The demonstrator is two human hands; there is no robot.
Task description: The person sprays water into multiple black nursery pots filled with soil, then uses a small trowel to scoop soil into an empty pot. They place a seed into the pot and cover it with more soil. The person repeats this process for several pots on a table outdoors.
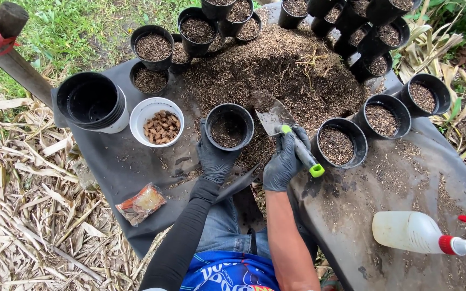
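From the head camera, the gloved left hand (215,156) clasped the near side of a partly filled black pot (229,126) on the dark sheet (120,161). The gloved right hand (284,159) gripped a green-handled trowel (287,132), its soil-laden blade just beside the pot's rim. A white bowl (156,121) sat left of the pot.
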